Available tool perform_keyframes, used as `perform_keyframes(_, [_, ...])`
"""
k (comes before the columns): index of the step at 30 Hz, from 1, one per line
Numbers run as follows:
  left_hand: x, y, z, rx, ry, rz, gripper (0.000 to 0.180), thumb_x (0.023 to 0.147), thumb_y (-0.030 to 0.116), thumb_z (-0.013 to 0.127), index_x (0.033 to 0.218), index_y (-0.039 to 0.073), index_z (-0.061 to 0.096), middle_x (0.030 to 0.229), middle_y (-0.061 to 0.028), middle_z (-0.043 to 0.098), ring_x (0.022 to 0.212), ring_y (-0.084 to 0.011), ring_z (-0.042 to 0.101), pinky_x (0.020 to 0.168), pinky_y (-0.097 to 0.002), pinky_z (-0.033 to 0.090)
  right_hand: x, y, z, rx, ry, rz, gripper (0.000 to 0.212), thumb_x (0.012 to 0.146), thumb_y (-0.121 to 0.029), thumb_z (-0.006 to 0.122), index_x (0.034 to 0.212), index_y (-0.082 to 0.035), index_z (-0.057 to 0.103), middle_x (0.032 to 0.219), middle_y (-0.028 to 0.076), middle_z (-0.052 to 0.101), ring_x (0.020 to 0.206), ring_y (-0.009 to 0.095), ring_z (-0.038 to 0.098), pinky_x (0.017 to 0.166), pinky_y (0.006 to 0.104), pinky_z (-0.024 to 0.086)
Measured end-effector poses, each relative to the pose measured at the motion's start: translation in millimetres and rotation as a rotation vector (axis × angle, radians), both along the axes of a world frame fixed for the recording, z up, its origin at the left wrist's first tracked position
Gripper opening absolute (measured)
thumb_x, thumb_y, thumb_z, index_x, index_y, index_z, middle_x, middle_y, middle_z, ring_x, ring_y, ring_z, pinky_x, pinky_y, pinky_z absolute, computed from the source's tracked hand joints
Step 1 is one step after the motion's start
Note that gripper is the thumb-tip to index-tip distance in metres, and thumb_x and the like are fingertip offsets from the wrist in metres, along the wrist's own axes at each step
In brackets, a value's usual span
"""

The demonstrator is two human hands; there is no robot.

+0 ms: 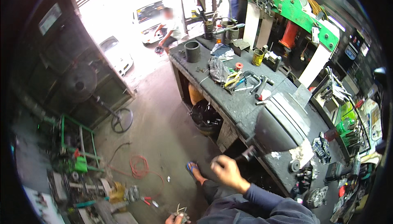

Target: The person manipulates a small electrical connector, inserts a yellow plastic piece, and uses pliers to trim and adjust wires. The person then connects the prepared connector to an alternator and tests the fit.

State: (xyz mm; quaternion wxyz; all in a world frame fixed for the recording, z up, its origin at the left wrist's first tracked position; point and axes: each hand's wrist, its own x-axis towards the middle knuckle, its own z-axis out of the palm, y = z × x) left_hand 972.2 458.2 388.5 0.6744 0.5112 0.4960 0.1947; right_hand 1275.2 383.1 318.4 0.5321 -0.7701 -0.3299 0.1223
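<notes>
Workbench (241, 111), dark grey top.
Bearing: dark hollow cylinder (192, 52); crumpled grey cloth (218, 70); small red spool (239, 66); yellow can (257, 58); bulky grey metal block (280, 123); checked cloth (321, 148); hand tools (232, 79).

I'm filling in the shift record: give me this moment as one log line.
left hand: small part with pale strands | right hand: curled, hold unclear | nearby: dark cylindrical part, workbench

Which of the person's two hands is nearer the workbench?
The right hand, its fingers curled, close to the workbench; the left hand, at the picture's bottom edge, is farther from it.
</notes>
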Motion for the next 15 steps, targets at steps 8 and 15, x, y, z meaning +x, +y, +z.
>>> perform_keyframes(8, [-18.7,189.7,-29.2,-0.169,0.125,0.214,0.024,0.107,0.021,0.063,0.104,-0.001,0.073,0.093,-0.0044,0.072,0.084,-0.0159,0.065,0.074,-0.0322,0.05,301.1,172.6,-13.1,-0.118,0.059,-0.951,0.024,0.091,-0.021,0.072,0.1,0.001,0.075,0.098,0.025,0.077,0.096,0.04,0.076,0.087,0.0478,0.057])
perform_keyframes(15, [43.6,366.0,-35.4,-0.219,0.085,0.085,0.019,0.104,0.017,0.063,0.1,0.002,0.073,0.092,-0.0042,0.072,0.081,-0.014,0.063,0.075,-0.0293,0.05,449.9,192.0,-25.3,-0.631,0.068,-0.984,0.044,0.094,-0.042,0.07,0.111,-0.002,0.078,0.116,0.027,0.076,0.11,0.045,0.073,0.097,0.0531,0.056])
